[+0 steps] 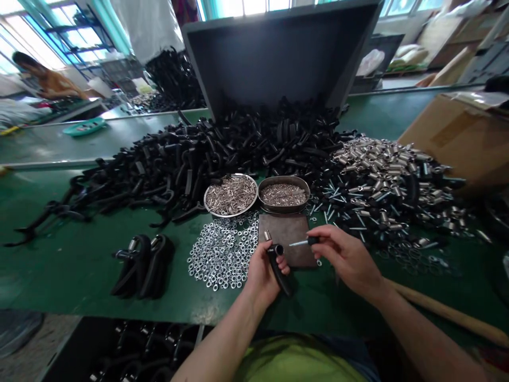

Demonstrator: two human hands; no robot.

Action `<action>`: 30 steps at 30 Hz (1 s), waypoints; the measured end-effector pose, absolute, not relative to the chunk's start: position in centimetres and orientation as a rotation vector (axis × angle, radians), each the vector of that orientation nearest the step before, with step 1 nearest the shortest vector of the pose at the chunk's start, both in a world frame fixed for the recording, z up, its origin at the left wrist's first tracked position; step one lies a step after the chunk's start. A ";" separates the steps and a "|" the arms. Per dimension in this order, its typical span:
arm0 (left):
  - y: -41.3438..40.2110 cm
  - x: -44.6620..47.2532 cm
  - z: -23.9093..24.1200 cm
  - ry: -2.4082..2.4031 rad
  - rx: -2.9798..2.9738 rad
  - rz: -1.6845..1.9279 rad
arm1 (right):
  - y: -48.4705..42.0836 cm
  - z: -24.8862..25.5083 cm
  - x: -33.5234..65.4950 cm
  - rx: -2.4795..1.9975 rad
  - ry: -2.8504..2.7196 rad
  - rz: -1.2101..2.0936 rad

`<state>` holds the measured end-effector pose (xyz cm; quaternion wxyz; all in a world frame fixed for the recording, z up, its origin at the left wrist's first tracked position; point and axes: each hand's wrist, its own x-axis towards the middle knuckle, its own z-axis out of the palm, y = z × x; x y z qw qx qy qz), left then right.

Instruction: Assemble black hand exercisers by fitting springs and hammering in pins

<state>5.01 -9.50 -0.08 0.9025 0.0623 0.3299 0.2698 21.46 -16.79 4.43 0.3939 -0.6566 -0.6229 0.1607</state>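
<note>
My left hand (263, 273) is wrapped round a black curved handle (281, 278). A metal spring (268, 235) sticks up at its top, and a round opening faces right. In the fingertips of my right hand (345, 257) is a bolt with a black knob (312, 240); its thin shank points left toward the handle, apart from it. Both hands are above a brown square plate (278, 228). Beside my left hand, many metal nuts (222, 260) lie spread on the green table (191, 305).
Behind are a round dish of small pins (231, 195) and an oval tin of tiny metal parts (283, 194). Black handles (175, 159) pile up before a tilted grey bin (278, 58). Springs (382, 164), a cardboard box (461, 138) and a wooden stick (449, 310) are right. A person (51, 79) sits far left.
</note>
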 end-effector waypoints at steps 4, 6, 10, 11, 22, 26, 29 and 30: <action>-10.2 5.6 0.6 0.691 0.166 0.635 | -17.0 4.5 18.8 -1.575 -1.615 0.340; -10.5 5.7 1.0 0.715 0.168 0.689 | -16.8 4.3 18.2 -1.517 -1.699 0.268; -10.9 5.9 1.1 0.743 0.185 0.768 | -16.6 3.6 17.6 -1.417 -1.795 0.110; -11.0 6.0 1.1 0.739 0.206 0.790 | -16.6 3.4 17.4 -1.414 -1.784 0.051; -11.2 5.6 1.8 0.732 0.608 0.957 | -16.0 2.7 16.6 -1.717 -1.411 0.327; -10.8 5.6 1.5 0.739 0.657 0.961 | -15.3 2.8 17.1 -1.804 -1.372 0.729; -10.4 5.6 1.1 0.802 0.561 1.042 | -15.1 2.4 16.9 -1.639 -1.538 0.424; -10.3 5.6 1.0 0.824 0.545 1.067 | -15.0 2.2 16.9 -1.560 -1.586 0.313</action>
